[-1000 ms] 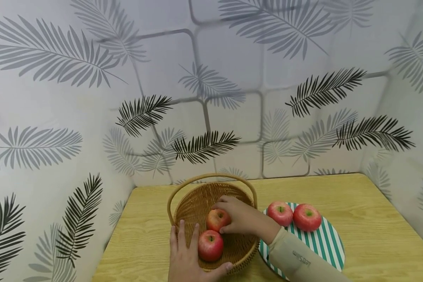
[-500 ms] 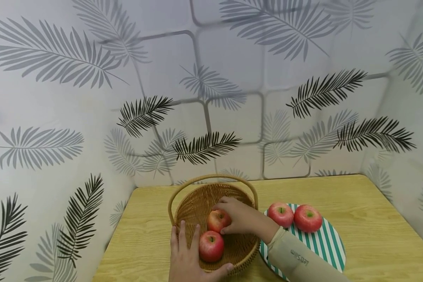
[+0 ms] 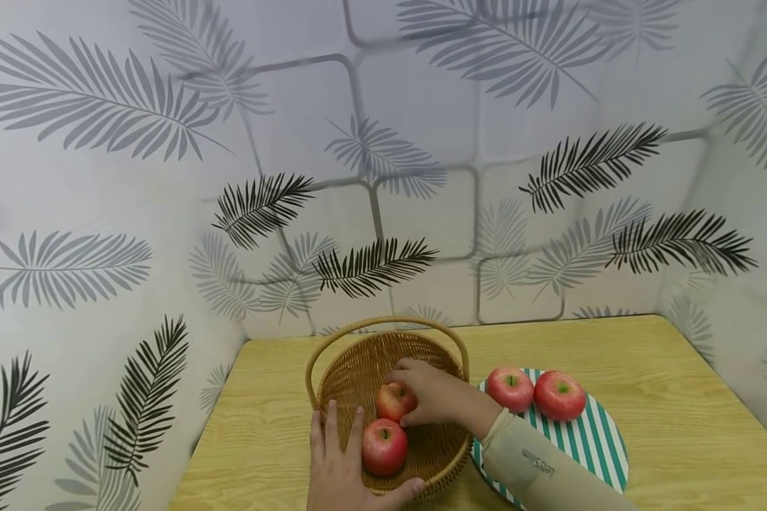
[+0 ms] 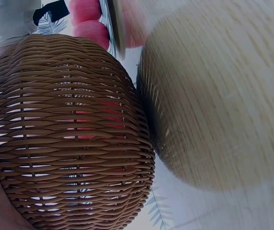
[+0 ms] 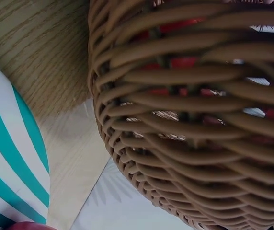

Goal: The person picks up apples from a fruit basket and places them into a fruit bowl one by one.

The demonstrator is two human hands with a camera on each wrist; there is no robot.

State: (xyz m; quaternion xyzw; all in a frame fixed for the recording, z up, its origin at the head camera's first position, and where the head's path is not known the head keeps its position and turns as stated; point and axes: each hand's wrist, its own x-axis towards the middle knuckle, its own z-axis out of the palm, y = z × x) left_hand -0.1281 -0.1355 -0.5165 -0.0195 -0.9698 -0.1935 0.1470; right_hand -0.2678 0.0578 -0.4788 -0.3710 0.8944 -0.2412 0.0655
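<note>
Left hand sits at the near rim of the round woven wicker basket with arched handle: fingers straight and spread up along the near-left wall, thumb hooked along the bottom rim, palm flat against the weave. It braces the basket, not clenched. Left wrist view shows only the weave from outside with red behind it, so contact detail there is hard to confirm.

Just past that hand, the near red apple lies on the basket floor, untouched by the fingers as far as I can tell.

Right hand, in a beige sleeve, reaches in over the right rim, forearm across the green-and-white striped round plate. Fingers curl over the far red apple inside the basket, grasping it from the top and right side.

Two more red apples sit side by side on the plate's far edge. All rests on the light wooden table.

Versus a second ago: both hands hold the same pose, apple positions unchanged; only a slight camera shift.
</note>
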